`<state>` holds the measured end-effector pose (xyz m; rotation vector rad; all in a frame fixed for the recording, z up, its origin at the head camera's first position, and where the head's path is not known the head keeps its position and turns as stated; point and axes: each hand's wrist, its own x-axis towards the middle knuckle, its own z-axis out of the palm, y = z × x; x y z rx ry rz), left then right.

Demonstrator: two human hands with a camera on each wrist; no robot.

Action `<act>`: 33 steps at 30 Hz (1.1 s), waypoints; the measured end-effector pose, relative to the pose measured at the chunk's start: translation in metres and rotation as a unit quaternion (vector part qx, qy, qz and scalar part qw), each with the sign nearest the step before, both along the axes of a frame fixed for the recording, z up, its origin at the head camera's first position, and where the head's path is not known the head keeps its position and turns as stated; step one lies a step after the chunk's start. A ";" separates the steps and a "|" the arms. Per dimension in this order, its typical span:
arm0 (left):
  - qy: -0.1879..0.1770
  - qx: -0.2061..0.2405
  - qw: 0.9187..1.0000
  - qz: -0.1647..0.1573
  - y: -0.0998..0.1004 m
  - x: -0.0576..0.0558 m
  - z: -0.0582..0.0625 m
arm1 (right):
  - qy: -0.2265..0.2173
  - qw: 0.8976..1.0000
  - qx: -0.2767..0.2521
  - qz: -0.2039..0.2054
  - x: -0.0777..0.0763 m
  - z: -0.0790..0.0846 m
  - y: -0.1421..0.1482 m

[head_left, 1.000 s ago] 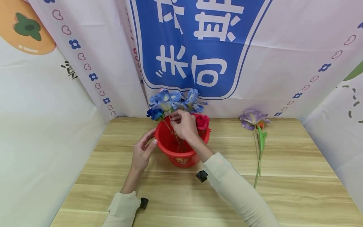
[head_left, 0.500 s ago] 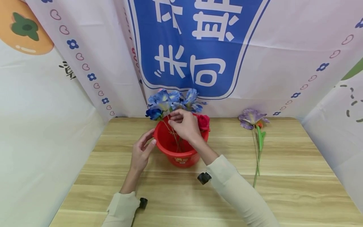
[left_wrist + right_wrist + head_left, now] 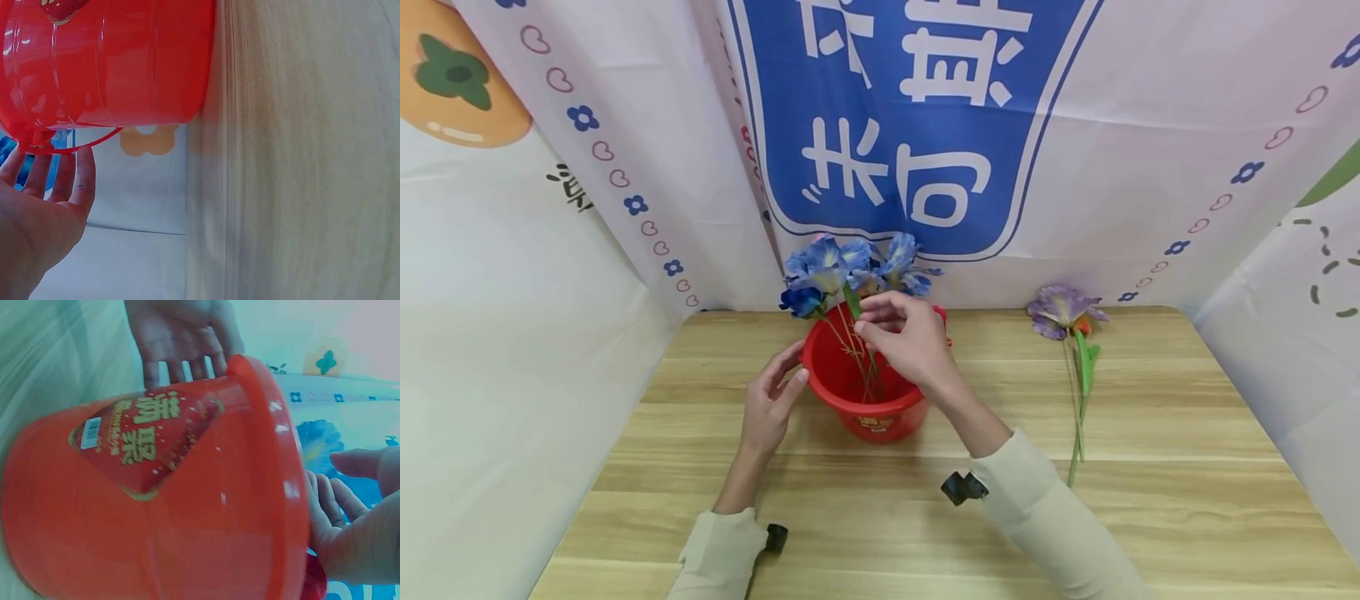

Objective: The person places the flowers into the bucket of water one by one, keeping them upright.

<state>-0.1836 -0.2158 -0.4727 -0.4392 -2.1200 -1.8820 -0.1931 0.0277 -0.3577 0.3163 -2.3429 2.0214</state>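
Observation:
A red plastic bucket (image 3: pixel 880 412) stands on the table with several artificial flowers in it. Pale blue flowers (image 3: pixel 824 265) and a dark blue rose (image 3: pixel 802 301) lean over its far left rim; a red rose (image 3: pixel 314 582) is mostly hidden behind my right hand. My left hand (image 3: pixel 767 414) touches the bucket's left side by the rim and thin handle (image 3: pixel 100 139), fingers extended. Over the bucket's mouth is my right hand (image 3: pixel 913 340), beside the stems and a green leaf (image 3: pixel 852 301). In the right wrist view its thumb and fingers are apart, with nothing seen between them.
To the right on the wooden table (image 3: pixel 1180 450) lie a purple flower (image 3: pixel 1063 307) and an orange flower (image 3: pixel 1082 326) with green leaves, stems towards me. A printed cloth (image 3: pixel 1090 200) hangs behind the table's back edge.
My right hand has moved a little to the right, away from the blue flowers' stems, and its fingers have loosened. It now covers most of the red rose. My left hand stays at the bucket.

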 end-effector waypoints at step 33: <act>0.000 0.008 1.000 -0.006 -0.002 0.000 -0.002 | -0.029 0.987 -0.117 -0.104 0.019 -0.025 0.154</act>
